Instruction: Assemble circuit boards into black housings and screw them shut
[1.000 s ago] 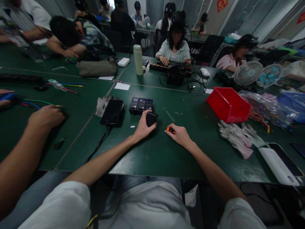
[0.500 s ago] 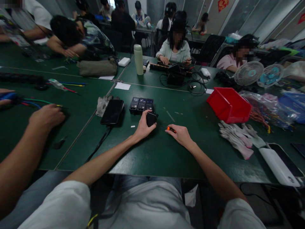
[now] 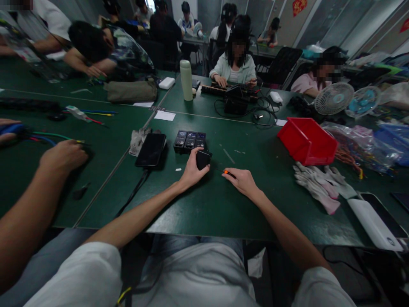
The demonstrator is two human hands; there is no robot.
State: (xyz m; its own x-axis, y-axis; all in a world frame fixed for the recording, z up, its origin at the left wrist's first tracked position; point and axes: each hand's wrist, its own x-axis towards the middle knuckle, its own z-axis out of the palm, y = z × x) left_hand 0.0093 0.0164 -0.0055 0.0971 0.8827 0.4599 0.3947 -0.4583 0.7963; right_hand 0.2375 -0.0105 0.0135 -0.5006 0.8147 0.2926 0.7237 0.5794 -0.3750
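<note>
My left hand (image 3: 192, 169) is closed around a small black box-shaped module (image 3: 203, 160), holding it just above the green table. In my right hand (image 3: 242, 180) is a screwdriver (image 3: 226, 172) with an orange and black handle. Its thin shaft points left at the module's right side; whether the tip touches is too small to tell. Just behind my left hand stands a row of three black modules (image 3: 190, 141) with printed faces. Left of them a black smartphone (image 3: 151, 150) with a cable rests against a grey-white glove (image 3: 137, 140).
A red plastic bin (image 3: 307, 143) stands to the right, with work gloves (image 3: 319, 185) and a white power bank (image 3: 373, 224) nearer me. A green bottle (image 3: 185, 80) stands at the back. At left a co-worker's hand (image 3: 64, 157) handles coloured wires. Several people sit around.
Almost nothing differs. The screwdriver handle has turned slightly in my right hand; my left hand and the module stay in place.
</note>
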